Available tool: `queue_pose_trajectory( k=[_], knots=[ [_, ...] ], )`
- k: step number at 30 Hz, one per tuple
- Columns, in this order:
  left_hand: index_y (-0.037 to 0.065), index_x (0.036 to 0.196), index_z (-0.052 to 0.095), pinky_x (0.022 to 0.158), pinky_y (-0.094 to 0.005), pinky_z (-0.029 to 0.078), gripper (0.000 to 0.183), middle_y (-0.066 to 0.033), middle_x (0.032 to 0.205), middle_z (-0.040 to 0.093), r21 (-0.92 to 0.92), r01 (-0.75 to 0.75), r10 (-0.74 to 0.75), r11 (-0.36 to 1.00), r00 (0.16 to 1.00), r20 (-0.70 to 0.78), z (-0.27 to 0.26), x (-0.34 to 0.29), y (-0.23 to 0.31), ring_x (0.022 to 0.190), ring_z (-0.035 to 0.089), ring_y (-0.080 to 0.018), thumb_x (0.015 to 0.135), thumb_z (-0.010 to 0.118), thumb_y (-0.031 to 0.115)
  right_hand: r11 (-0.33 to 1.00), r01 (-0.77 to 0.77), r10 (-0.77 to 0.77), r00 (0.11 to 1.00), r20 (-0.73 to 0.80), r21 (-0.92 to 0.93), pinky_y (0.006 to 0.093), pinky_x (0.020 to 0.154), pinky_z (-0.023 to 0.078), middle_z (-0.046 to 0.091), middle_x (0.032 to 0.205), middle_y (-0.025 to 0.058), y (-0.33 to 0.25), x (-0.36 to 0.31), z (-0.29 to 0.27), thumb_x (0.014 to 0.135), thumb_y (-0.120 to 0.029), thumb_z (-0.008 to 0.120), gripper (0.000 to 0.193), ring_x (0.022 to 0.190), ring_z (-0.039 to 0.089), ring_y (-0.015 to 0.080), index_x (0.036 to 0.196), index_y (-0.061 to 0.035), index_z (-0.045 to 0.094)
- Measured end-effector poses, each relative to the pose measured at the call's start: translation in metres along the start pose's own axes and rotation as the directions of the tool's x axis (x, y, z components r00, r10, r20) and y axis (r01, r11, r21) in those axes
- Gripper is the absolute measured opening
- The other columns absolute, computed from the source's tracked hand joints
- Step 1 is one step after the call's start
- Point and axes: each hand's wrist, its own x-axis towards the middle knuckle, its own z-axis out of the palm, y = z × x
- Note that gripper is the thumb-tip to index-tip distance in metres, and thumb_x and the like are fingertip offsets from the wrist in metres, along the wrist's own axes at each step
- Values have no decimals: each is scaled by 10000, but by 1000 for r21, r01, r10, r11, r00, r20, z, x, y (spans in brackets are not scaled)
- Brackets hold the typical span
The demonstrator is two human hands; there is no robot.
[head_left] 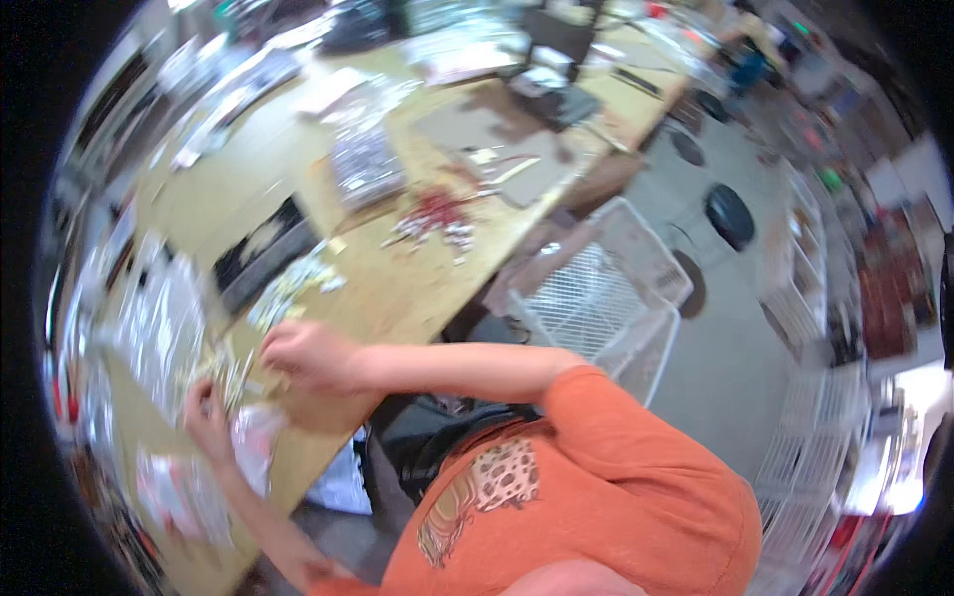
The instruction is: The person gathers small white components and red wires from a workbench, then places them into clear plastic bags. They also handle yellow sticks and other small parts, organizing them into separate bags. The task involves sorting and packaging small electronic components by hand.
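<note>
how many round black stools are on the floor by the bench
3, though blur or the bench may hide more. One stool stands in the open floor right of the white wire basket; a second sits nearer the bench end; a third lies just beyond it.

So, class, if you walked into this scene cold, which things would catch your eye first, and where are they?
The orange shirt with a printed patch fills the lower middle. Left of it, the right hand and left hand meet over a small bundle of pale strips at the edge of the long wooden workbench. Farther up the bench lies a red and white scatter of small parts, with a white wire basket beside the bench.
</note>
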Motion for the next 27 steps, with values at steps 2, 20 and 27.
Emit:
queue_pose_trajectory(
  k=[2, 20, 27],
  knots=[
    [14, 1026, 681, 731, -307, 489, 132, -63, 934, 678, -14, 38, -38, 999, 999, -30, 7, 10, 20, 812, 610, -161, 905, 656, 60, 978, -209, 204, 969, 142, 26, 399, 801, 535, 655, 919, 142, 5, 16, 17, 835, -120, 653, 129, 909, 648, 334, 948, -62, 672],
    [14, 1046, 630, 716, -236, 483, 127, 6, 910, 586, -339, 146, -136, 929, 989, 54, 11, -9, 21, 804, 540, -80, 942, 654, 83, 509, -491, 506, 835, 216, 707, 304, 518, 522, 676, 722, 80, 34, 40, 125, 809, -22, 692, 58, 600, 633, 149, 845, 14, 663],
    [14, 981, 609, 704, -261, 457, 91, -10, 901, 555, -168, 88, -88, 982, 996, 9, 5, -13, 42, 826, 511, -115, 934, 653, 78, 867, -287, 300, 953, 32, 408, 350, 590, 503, 652, 741, 135, 37, 39, 124, 774, -39, 711, 119, 673, 649, 220, 826, 4, 613]
  ],
)
